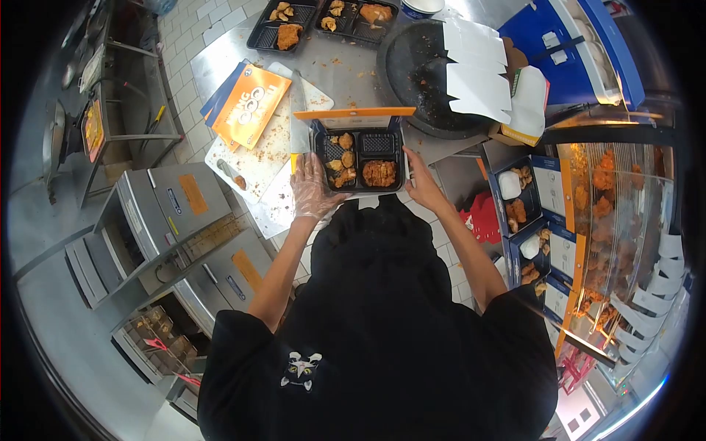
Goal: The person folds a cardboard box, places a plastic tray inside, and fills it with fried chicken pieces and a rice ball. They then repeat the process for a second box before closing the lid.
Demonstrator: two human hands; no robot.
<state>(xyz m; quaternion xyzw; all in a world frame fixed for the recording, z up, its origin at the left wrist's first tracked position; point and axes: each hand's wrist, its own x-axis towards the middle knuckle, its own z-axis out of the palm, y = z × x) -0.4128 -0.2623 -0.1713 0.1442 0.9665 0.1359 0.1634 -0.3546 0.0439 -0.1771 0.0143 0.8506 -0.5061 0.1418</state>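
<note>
In front of my body is a cardboard meal box (356, 112) with its orange-edged lid raised at the far side. Inside it lies a black compartment tray (379, 142), whose upper right section shows its textured bottom. Small fried chicken pieces (343, 160) fill the left section, and a sliced fried cutlet (379, 174) sits in the lower right one. My left hand (312, 187), in a clear plastic glove, grips the box's left side. My bare right hand (423, 180) holds its right side, with some fingers hidden by the wall.
A crumb-covered white cutting board (228, 173) and folded orange boxes (254, 106) lie to the left. Two filled black trays (283, 26) stand at the back. A large black pan (412, 81) sits behind right. Filled boxes (515, 202) line the heated display case (607, 191).
</note>
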